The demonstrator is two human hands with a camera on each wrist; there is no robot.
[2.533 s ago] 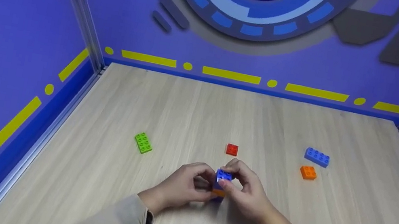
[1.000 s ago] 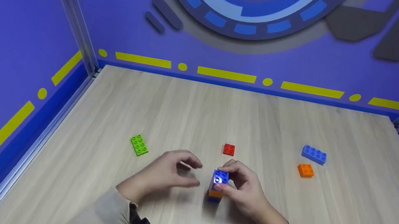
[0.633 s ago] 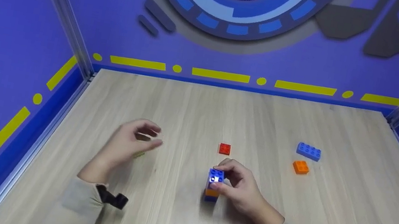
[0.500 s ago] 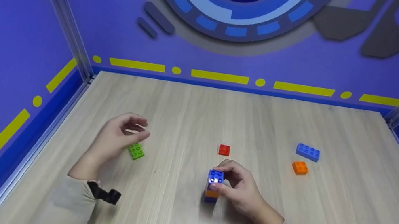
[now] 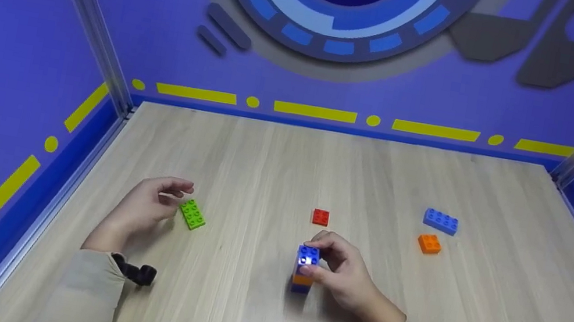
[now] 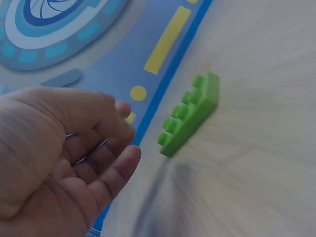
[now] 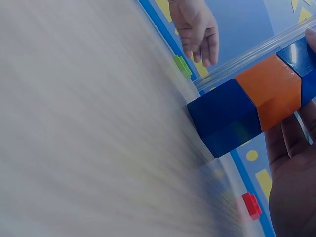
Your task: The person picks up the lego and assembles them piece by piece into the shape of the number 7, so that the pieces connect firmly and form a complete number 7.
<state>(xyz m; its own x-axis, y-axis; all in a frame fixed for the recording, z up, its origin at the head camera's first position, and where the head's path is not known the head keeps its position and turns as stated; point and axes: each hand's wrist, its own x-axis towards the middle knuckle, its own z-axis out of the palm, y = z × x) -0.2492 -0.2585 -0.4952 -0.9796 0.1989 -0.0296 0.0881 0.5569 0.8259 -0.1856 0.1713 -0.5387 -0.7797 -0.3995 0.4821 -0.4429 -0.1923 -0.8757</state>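
Observation:
A small tower of toy building bricks stands on the table: dark blue below, orange in the middle, dark blue on top. My right hand pinches the top blue brick between thumb and fingers. In the right wrist view, the orange brick sits between the two blue ones, and fingers lie along the tower's side. Over at the left, my left hand hovers beside a lime green eight-stud brick. In the left wrist view, that green brick lies apart from the loosely bent fingertips.
A small red brick lies behind the tower. To the right are an orange brick and a longer blue brick. Blue-purple walls bound the wooden table at the back and sides.
My left hand has let go of the tower and moved left to the green brick, lowering beside it over the last half second. The right hand keeps its hold on the tower.

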